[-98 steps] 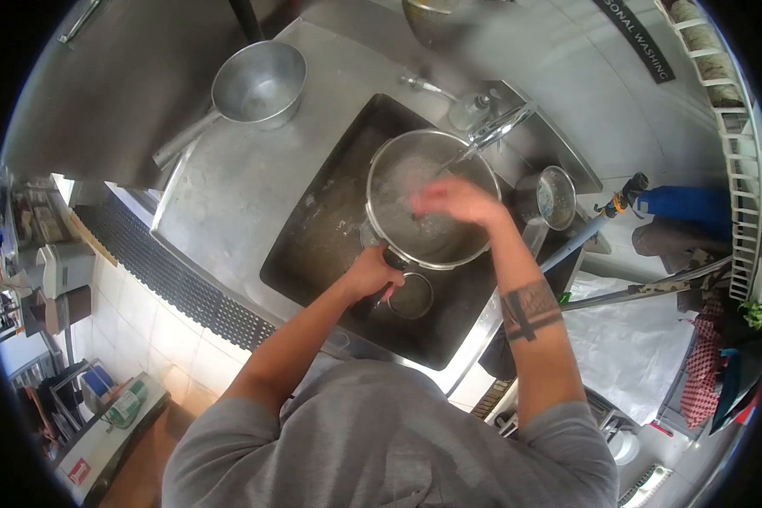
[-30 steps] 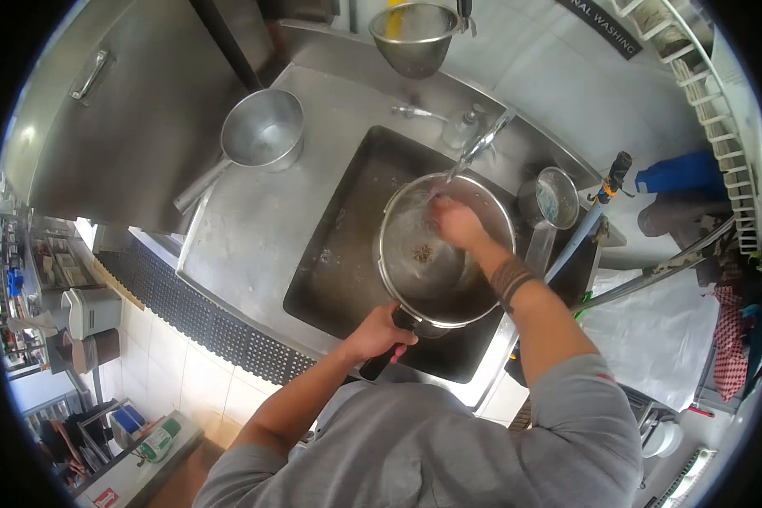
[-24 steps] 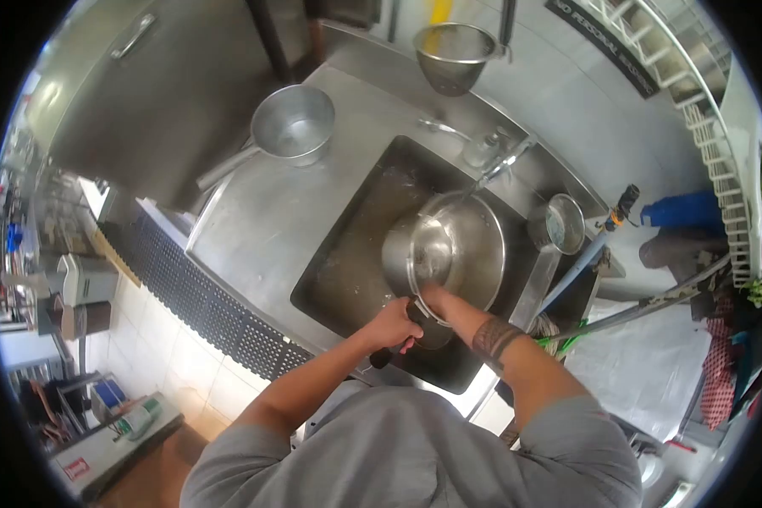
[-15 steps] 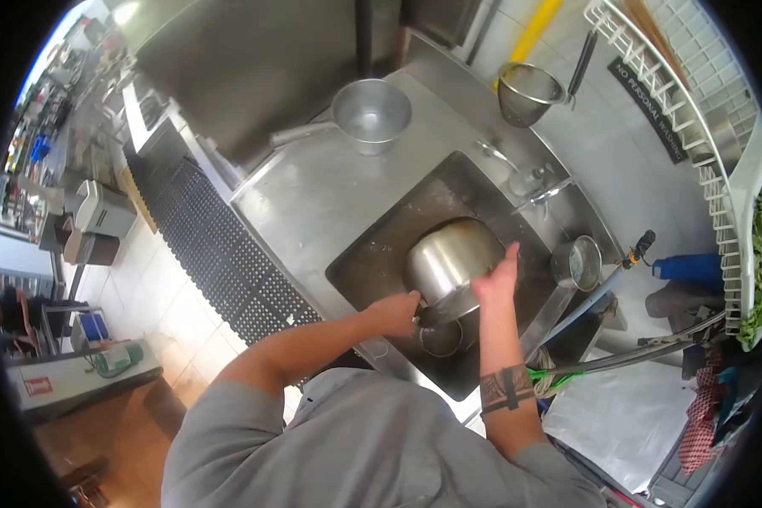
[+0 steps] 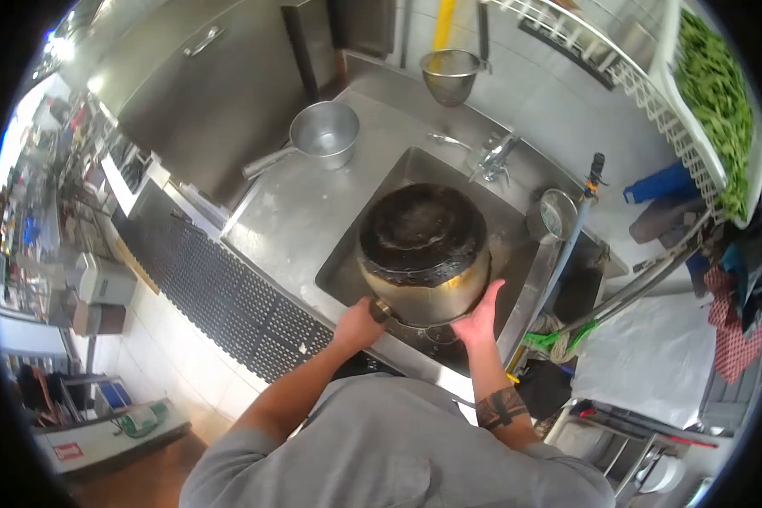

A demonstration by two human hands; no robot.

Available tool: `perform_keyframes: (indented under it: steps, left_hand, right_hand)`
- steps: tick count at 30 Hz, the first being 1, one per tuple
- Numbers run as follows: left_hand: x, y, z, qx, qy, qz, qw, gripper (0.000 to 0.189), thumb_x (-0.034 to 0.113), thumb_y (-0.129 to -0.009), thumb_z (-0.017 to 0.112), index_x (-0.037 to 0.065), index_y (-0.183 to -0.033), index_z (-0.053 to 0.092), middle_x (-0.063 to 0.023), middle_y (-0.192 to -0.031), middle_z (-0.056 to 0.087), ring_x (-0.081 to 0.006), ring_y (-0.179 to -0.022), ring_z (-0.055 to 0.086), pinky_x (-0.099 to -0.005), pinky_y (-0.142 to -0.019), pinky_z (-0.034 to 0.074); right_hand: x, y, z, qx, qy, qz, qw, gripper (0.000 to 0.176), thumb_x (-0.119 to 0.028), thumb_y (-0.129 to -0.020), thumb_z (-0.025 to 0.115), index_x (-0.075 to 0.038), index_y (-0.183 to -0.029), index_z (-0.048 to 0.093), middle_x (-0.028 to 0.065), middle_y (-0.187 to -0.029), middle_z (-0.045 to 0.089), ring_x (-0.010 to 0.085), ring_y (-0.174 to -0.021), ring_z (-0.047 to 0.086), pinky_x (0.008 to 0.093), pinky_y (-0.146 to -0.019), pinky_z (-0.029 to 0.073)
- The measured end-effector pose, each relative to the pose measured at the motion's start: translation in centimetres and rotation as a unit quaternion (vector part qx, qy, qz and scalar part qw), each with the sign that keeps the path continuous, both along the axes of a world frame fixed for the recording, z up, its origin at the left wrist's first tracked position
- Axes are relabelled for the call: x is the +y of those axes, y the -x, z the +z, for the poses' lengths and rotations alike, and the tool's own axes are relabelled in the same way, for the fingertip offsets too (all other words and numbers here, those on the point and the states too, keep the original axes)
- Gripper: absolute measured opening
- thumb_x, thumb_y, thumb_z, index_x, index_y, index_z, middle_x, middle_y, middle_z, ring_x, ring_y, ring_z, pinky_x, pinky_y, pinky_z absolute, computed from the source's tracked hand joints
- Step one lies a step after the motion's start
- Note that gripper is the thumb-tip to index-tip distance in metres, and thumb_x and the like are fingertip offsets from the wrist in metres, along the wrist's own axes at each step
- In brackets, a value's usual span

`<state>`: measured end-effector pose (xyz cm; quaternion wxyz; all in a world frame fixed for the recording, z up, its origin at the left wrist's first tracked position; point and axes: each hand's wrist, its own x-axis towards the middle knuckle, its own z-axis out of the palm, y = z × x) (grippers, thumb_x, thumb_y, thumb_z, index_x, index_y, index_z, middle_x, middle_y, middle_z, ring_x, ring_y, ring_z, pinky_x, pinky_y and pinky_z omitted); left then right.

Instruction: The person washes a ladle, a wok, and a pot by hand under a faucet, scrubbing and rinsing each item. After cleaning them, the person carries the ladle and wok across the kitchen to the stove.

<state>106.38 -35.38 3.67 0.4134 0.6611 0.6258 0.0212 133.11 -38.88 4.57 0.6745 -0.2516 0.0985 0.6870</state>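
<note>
A large metal pot (image 5: 432, 298) is tipped over the sink, its scorched black base turned up toward me and its mouth facing down. My left hand (image 5: 360, 325) is closed around the pot's handle (image 5: 381, 311). On the other side, my right hand (image 5: 480, 315) holds the pot near its rim, thumb along the wall and the other fingers partly hidden beneath. Below lies the sink basin (image 5: 347, 264), wet inside. The inside of the pot is hidden from view.
A saucepan (image 5: 324, 135) stands on the steel drainboard left of the basin. Behind the basin is a tap (image 5: 493, 157), with a strainer (image 5: 450, 78) hanging on the wall. A small metal container (image 5: 552, 216) sits at the right edge beside a hose (image 5: 571, 241). Leafy greens (image 5: 720, 102) fill a rack tray.
The pot has been raised and tipped further, so its blackened base now shows instead of its shiny side. Both hands have stayed on it. My view has shifted.
</note>
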Motion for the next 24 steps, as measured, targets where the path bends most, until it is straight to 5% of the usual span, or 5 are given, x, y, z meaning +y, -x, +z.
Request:
perform_keyframes:
  steps: [7, 15, 19, 21, 24]
  left_hand:
    - [0.0, 3.3, 5.7, 0.104, -0.055, 0.099, 0.988, 0.050, 0.024, -0.082, 0.075, 0.006, -0.126, 0.061, -0.0267, -0.106, 0.072, -0.0463, -0.104, 0.068, -0.0536, -0.090, 0.054]
    - [-2.6, 4.6, 6.4, 0.114, -0.064, 0.166, 0.977, 0.053, 0.020, -0.077, 0.077, 0.006, -0.126, 0.063, -0.0243, -0.105, 0.074, -0.0437, -0.101, 0.071, -0.0505, -0.088, 0.056]
    - [-3.6, 5.8, 4.5, 0.110, -0.040, 0.195, 0.974, 0.050, 0.017, -0.075, 0.079, 0.005, -0.122, 0.065, -0.0244, -0.103, 0.075, -0.0429, -0.100, 0.072, -0.0483, -0.087, 0.056]
    - [-4.3, 7.0, 3.2, 0.085, -0.027, 0.201, 0.975, 0.048, 0.018, -0.075, 0.080, 0.004, -0.120, 0.066, -0.0243, -0.103, 0.075, -0.0430, -0.100, 0.071, -0.0480, -0.087, 0.056]
    - [-5.0, 8.3, 2.5, 0.053, -0.049, 0.202, 0.977, 0.048, 0.019, -0.075, 0.081, 0.003, -0.118, 0.065, -0.0242, -0.103, 0.075, -0.0423, -0.101, 0.072, -0.0469, -0.087, 0.056]
  right_hand:
    - [16.2, -6.4, -10.6, -0.197, 0.140, -0.028, 0.970, 0.036, -0.038, -0.109, 0.049, -0.006, -0.101, 0.062, 0.0044, -0.089, 0.064, 0.0210, -0.077, 0.064, 0.0368, -0.071, 0.058]
    - [29.7, -8.9, -8.2, -0.384, -0.023, 0.068, 0.921, 0.015, -0.018, -0.100, 0.059, -0.006, -0.109, 0.063, 0.0079, -0.089, 0.065, 0.0224, -0.069, 0.063, 0.0417, -0.058, 0.058]
    - [28.9, -14.5, -8.7, -0.618, 0.158, -0.034, 0.769, 0.030, -0.023, -0.092, 0.060, -0.001, -0.112, 0.063, 0.0112, -0.097, 0.069, 0.0281, -0.075, 0.068, 0.0457, -0.061, 0.056]
    - [30.4, -18.8, -12.6, -0.804, 0.298, -0.138, 0.495, 0.028, -0.021, -0.089, 0.058, 0.001, -0.105, 0.064, 0.0122, -0.097, 0.071, 0.0299, -0.078, 0.070, 0.0432, -0.065, 0.057]
    - [32.7, -26.8, -16.7, -0.892, 0.300, 0.044, 0.334, 0.021, -0.019, -0.085, 0.063, -0.002, -0.098, 0.063, 0.0146, -0.087, 0.067, 0.0284, -0.077, 0.070, 0.0447, -0.067, 0.056]
